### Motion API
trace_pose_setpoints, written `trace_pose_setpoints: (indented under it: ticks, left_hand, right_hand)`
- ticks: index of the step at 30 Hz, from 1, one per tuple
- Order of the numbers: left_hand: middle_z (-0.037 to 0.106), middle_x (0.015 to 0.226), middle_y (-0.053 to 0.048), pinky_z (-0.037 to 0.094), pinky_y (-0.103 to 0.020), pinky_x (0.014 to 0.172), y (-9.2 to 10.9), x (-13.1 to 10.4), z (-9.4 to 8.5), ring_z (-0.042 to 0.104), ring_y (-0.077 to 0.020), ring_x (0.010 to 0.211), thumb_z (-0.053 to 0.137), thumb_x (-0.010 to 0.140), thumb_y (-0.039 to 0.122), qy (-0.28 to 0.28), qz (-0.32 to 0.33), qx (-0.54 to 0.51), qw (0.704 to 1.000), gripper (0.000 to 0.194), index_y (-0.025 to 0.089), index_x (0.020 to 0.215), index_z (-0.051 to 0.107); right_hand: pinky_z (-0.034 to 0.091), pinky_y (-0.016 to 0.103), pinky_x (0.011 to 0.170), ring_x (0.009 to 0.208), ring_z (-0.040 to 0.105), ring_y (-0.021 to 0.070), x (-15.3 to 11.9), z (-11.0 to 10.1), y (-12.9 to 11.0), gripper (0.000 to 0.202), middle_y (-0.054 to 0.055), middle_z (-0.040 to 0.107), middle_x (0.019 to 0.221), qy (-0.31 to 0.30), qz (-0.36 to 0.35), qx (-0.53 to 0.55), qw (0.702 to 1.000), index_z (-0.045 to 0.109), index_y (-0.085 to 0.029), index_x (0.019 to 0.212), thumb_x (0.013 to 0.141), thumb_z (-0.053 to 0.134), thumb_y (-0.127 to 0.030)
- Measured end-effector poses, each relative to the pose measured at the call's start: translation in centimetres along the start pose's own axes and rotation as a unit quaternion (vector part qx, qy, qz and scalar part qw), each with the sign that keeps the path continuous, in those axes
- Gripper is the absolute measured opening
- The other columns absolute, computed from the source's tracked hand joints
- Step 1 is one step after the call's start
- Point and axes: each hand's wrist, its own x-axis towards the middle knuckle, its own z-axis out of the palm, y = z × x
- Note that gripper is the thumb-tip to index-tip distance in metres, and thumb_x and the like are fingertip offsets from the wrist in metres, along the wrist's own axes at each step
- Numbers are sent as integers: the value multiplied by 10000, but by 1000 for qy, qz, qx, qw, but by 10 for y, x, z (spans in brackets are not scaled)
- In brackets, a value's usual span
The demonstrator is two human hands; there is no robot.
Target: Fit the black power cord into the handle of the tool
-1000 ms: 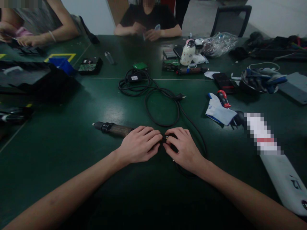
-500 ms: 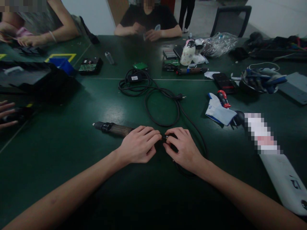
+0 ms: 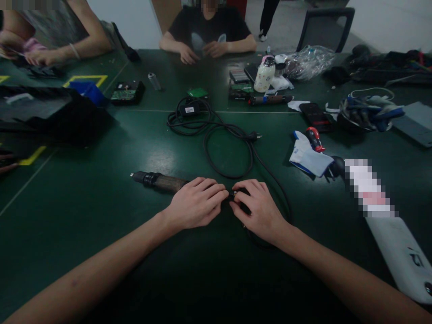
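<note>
An electric screwdriver (image 3: 166, 182) lies on the green table, its bit pointing left. My left hand (image 3: 198, 203) is closed over its rear end, which the fingers hide. Just to the right, my right hand (image 3: 259, 210) pinches the small dark connector (image 3: 231, 195) of a black power cable (image 3: 284, 194). The connector is at the screwdriver's tail; whether it sits fully inside cannot be made out. Beyond my hands the cable loops back to a black adapter (image 3: 189, 110) with a white label and a plug (image 3: 254, 136).
A blue-white glove (image 3: 308, 155), a red-black screwdriver (image 3: 314, 138) and a long white device (image 3: 398, 252) lie to the right. Black housing (image 3: 50, 117) stands at left. A second electric screwdriver (image 3: 272, 100) and a bottle (image 3: 264, 75) are farther back. Other people sit across the table.
My left fingers have shifted slightly right, toward the connector; my right hand stays put. At the left edge another person's hand has drawn back with a dark object. Across the table, a person's hands have moved apart.
</note>
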Motion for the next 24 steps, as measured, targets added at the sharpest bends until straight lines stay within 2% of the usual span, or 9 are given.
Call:
trace_pose_setpoints:
  ticks: [6, 24]
  left_hand:
    - [697, 1199, -52, 501, -382, 941, 0, 0, 0, 634, -221, 1131, 526, 985, 293, 11, -12, 7, 1000, 212, 184, 1138, 627]
    - [694, 1212, -50, 495, -382, 953, 0, 0, 0, 632, -223, 1139, 525, 988, 284, 13, -11, 11, 1000, 211, 198, 1151, 628]
  right_hand:
    - [395, 445, 955, 1165, 533, 253, 0, 1, -1, 86, 58, 625, 1194, -1, 1, -1, 1000, 635, -211, 892, 971, 608, -232]
    - [403, 451, 958, 1163, 539, 260, 0, 1, -2, 98, 67, 633, 1190, 6, 2, -2, 1000, 641, -210, 878, 967, 603, -227]
